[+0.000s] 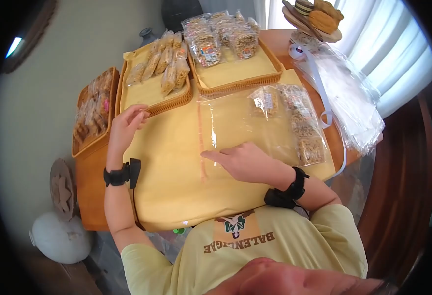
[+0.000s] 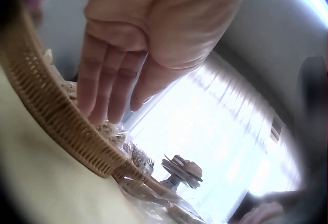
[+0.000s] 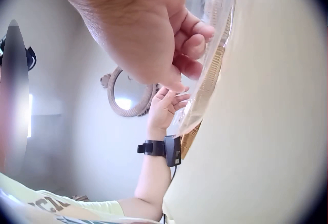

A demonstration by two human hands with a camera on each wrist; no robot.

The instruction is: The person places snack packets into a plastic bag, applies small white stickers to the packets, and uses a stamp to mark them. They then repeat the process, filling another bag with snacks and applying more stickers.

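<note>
A large clear plastic bag lies flat on the yellow cloth, an orange strip along its left edge. At its right end show several packs of brown crunchy snacks, and another labelled pack shows near its top edge. My right hand is over the bag's lower part, a finger reaching to the left edge. Its other fingers are loosely bent beside the plastic film in the right wrist view. My left hand hovers with relaxed, empty fingers by the front corner of a wicker tray.
That tray holds bagged snack sticks. Another wicker tray at the back holds stacked snack packs, and a narrower one stands at left. Empty plastic bags and a white ribbon lie on the right, below an ornamental stand.
</note>
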